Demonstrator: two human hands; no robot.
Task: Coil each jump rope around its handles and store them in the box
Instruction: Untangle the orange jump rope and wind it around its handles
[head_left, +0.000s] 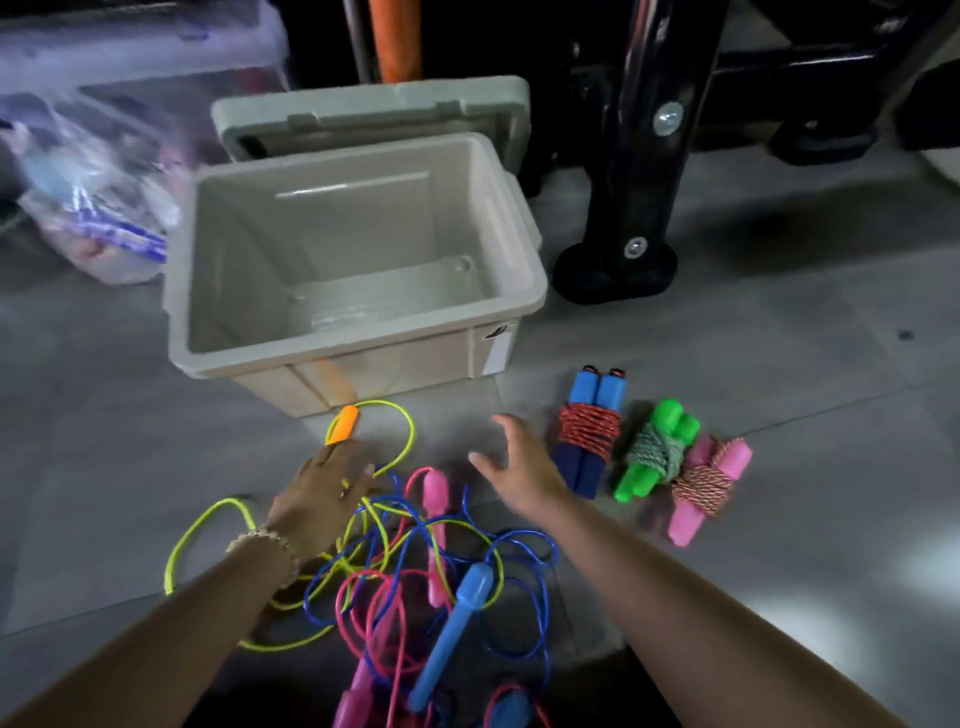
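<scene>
An empty beige box stands on the floor ahead. In front of it lies a tangle of loose ropes: a yellow rope with an orange handle, a pink rope with a pink handle, and a blue rope with a blue handle. My left hand lies flat over the yellow rope, fingertips touching the orange handle. My right hand hovers open above the floor, holding nothing. To the right lie three coiled ropes: blue handles, green handles, pink handles.
The box's lid leans behind it. A clear plastic bag and a clear tub sit at the back left. A black metal stand with a round foot rises at the back right. Grey tiled floor surrounds everything.
</scene>
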